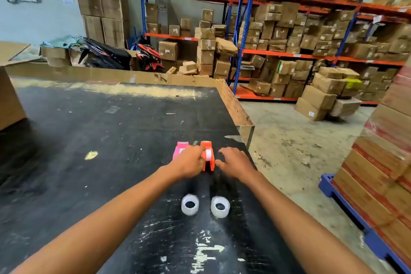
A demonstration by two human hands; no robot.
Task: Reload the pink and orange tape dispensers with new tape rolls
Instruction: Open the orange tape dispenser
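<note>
An orange tape dispenser (208,158) stands on the black table (89,140) with a white core showing in its middle. The pink tape dispenser (179,150) stands just left of it, partly hidden behind my left hand (189,163). My left hand rests its fingers against the orange dispenser's left side. Just right of that dispenser hovers my right hand (233,163), fingers spread and holding nothing. Two clear tape rolls lie flat nearer to me, the left roll (190,204) and the right roll (220,207), between my forearms.
The table's right edge (249,140) drops to a concrete floor (293,151). Stacked cartons on a blue pallet (347,202) stand at the right. A cardboard box (9,104) sits on the table's far left. Shelving with boxes and a parked motorbike (146,58) fill the background.
</note>
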